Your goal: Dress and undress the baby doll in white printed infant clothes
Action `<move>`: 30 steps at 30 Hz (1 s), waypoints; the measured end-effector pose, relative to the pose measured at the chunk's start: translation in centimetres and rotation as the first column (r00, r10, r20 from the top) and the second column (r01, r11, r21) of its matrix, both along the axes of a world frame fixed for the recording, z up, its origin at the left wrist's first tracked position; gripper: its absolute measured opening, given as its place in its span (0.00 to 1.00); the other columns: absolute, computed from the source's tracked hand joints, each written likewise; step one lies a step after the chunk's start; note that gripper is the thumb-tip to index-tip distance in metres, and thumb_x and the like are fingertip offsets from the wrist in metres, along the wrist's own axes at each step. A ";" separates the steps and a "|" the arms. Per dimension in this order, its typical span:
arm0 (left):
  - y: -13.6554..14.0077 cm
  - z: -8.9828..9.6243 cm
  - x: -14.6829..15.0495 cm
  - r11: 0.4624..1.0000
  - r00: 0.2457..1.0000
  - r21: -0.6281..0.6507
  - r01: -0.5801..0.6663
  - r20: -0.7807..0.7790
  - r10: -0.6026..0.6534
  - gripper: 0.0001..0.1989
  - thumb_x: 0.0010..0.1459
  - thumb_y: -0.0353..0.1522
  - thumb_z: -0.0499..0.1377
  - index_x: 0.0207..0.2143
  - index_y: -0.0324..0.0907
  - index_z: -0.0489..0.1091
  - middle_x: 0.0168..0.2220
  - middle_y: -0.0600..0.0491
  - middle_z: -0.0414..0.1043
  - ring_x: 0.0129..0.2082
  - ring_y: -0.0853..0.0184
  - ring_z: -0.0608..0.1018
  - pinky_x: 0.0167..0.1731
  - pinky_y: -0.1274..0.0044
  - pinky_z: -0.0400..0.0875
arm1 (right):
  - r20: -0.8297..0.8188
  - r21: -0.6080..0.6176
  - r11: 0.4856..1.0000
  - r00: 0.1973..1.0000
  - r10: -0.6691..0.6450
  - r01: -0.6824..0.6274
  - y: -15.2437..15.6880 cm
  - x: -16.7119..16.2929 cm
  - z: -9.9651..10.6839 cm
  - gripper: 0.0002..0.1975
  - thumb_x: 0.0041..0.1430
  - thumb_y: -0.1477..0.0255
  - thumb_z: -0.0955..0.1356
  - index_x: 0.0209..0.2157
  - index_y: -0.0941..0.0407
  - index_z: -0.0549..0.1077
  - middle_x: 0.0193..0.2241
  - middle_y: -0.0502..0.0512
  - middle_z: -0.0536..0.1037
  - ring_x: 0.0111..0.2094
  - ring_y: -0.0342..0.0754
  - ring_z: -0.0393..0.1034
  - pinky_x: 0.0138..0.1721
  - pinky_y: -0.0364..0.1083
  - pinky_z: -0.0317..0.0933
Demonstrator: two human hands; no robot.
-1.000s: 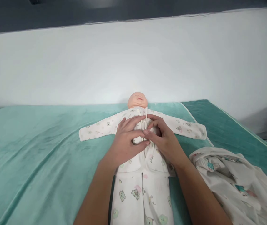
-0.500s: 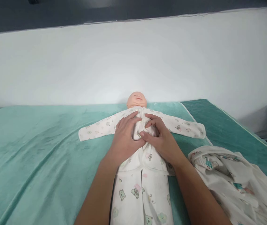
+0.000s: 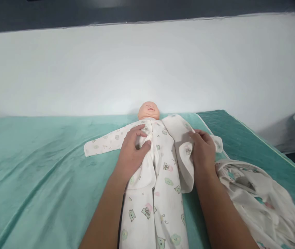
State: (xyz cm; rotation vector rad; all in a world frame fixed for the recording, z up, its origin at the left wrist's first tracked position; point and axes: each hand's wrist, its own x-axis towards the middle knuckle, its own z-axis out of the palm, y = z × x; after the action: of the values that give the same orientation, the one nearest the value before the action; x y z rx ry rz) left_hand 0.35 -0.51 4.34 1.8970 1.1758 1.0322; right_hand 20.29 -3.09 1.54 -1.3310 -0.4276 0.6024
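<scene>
The jacket flap (image 3: 178,129) has swung aside, your right hand (image 3: 203,152) pinching it off the romper (image 3: 165,155); your left hand (image 3: 132,148), spread, seemingly steadies the doll (image 3: 149,110).

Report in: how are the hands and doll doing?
Right hand holding jacket flap folded outward. Left hand, thumb and fingers apart, on opposite flap. Doll face-up on green sheet. Bundled white cloth to the right, apart from doll.

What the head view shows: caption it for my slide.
Doll on teal cloth: right hand holds one jacket panel folded back, left hand touches the other.
</scene>
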 end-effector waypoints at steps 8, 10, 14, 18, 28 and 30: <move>0.2 0.6 -0.4 0.995 0.993 -0.073 -0.075 0.081 0.081 0.06 0.58 0.34 0.57 0.30 0.44 0.63 0.57 0.55 0.70 0.53 0.60 0.74 0.47 0.68 0.71 | 0.581 0.187 0.973 0.814 0.003 -0.138 -0.6 -0.8 -0.1 0.17 0.56 0.71 0.67 0.49 0.51 0.71 0.54 0.56 0.73 0.56 0.52 0.66 0.59 0.58 0.59; 0.7 0.7 -1.6 0.983 0.979 -0.094 -0.156 0.114 0.167 0.06 0.58 0.35 0.57 0.30 0.44 0.63 0.52 0.54 0.74 0.50 0.62 0.76 0.44 0.71 0.70 | 0.617 0.163 0.946 0.777 0.125 -0.281 -0.7 -1.4 -0.1 0.18 0.58 0.69 0.66 0.51 0.50 0.70 0.54 0.54 0.73 0.57 0.51 0.66 0.59 0.57 0.59; 2.4 0.2 -5.2 0.836 0.839 -0.084 -0.542 -0.116 0.532 0.04 0.55 0.34 0.57 0.31 0.45 0.64 0.35 0.54 0.75 0.36 0.63 0.76 0.35 0.73 0.67 | 0.573 -0.093 0.919 0.734 0.365 -0.384 -0.3 -1.1 -0.8 0.21 0.58 0.68 0.66 0.54 0.50 0.70 0.55 0.54 0.73 0.56 0.53 0.66 0.60 0.59 0.58; 3.6 -1.0 -7.2 0.725 0.656 -0.007 -0.689 -0.431 0.619 0.02 0.54 0.32 0.54 0.30 0.46 0.61 0.28 0.54 0.71 0.30 0.61 0.72 0.29 0.72 0.62 | 0.608 -0.272 0.931 0.707 0.361 -0.242 0.2 0.2 -1.8 0.27 0.53 0.76 0.63 0.56 0.52 0.68 0.57 0.57 0.71 0.59 0.56 0.63 0.62 0.60 0.55; 4.3 -2.3 -4.1 0.893 0.852 0.159 -0.421 -0.269 0.450 0.18 0.61 0.41 0.54 0.50 0.44 0.68 0.53 0.48 0.71 0.55 0.56 0.70 0.56 0.65 0.63 | 0.703 -0.387 0.902 0.571 0.424 -0.192 0.0 2.3 -2.2 0.34 0.47 0.78 0.63 0.60 0.56 0.64 0.64 0.62 0.63 0.66 0.58 0.53 0.66 0.61 0.49; 4.8 -2.5 -3.6 0.909 0.867 0.155 -0.387 -0.274 0.416 0.19 0.60 0.42 0.54 0.51 0.43 0.68 0.54 0.48 0.71 0.56 0.56 0.69 0.58 0.65 0.62 | 0.643 -0.366 0.886 0.612 0.461 -0.284 -0.2 2.2 -1.8 0.34 0.49 0.76 0.64 0.61 0.53 0.63 0.63 0.59 0.64 0.65 0.57 0.57 0.65 0.60 0.52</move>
State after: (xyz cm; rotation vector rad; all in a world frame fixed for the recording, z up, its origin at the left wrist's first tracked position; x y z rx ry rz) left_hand -3.26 4.32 1.88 1.9786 1.7886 1.0468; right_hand 22.50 -3.26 -0.22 -1.6987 -1.3591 0.4533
